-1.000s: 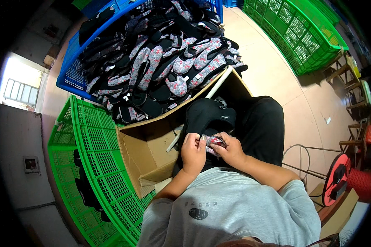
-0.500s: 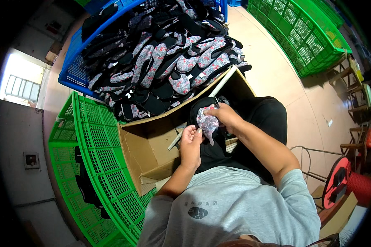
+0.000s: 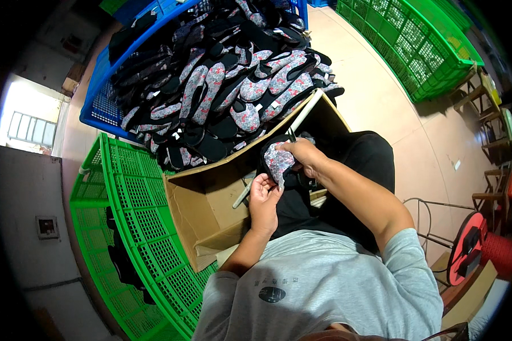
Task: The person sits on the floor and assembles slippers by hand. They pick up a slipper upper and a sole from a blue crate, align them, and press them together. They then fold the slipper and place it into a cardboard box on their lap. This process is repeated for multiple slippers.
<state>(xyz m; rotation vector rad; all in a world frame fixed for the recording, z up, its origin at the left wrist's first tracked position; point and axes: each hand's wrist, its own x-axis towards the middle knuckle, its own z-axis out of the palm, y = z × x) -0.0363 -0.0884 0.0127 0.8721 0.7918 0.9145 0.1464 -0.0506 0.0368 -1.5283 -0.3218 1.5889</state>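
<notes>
A floral fabric slipper point(image 3: 278, 161) with black parts is held over my lap, its grey and pink print facing up. My left hand point(image 3: 263, 196) pinches the slipper's lower edge between thumb and fingers. From the upper right, my right hand point(image 3: 305, 156) grips it with the thumb laid on the print; its other fingers are mostly hidden beneath. A thin dark metal tip point(image 3: 292, 134) sticks up beside the right hand, and its kind cannot be made out. Under and ahead of my hands is an open cardboard box point(image 3: 202, 202).
Many similar slippers point(image 3: 210, 85) spill from a blue crate point(image 3: 105, 99) ahead. A green crate point(image 3: 145, 227) stands at my left, another green crate point(image 3: 418, 54) at far right. A pale rod point(image 3: 305, 111) leans in the box. A red round-topped stand point(image 3: 465, 250) is on the right.
The slipper has turned a little, and its lower strip is now pinched in my left hand. The metal tip shows more beside my right hand. The view has shifted slightly.
</notes>
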